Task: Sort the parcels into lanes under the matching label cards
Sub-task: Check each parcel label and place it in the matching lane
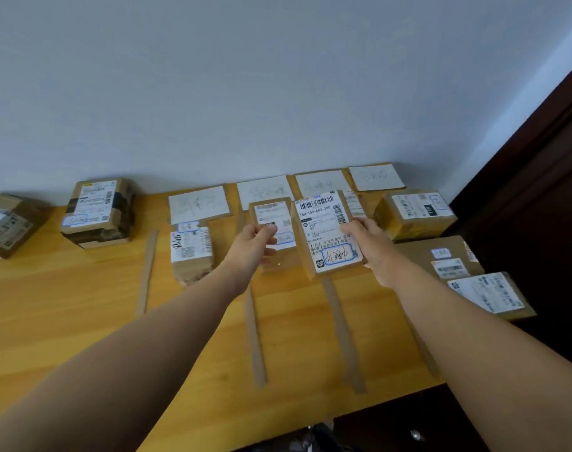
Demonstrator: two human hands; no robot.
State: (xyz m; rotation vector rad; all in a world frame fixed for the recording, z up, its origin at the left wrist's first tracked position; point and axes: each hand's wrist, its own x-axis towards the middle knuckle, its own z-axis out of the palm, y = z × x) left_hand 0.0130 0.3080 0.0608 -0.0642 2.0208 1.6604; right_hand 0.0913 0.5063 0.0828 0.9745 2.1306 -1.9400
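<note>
Handwriting on the four label cards: too faint to read. Edge of frame cuts off the far-left parcel. Gripping left hand covers the lower label of the small parcel; right hand hides the right edge of the barcode parcel it holds. Behind it, rear parcel mostly hidden. Fine print blurred throughout.

A yellow wooden bench fills the lower half of the view, its far edge set against a plain pale wall. A dark brown wooden panel rises at the right, beside the bench's right end. Below the bench's near edge lies something dark and glossy, too dim to identify.
</note>
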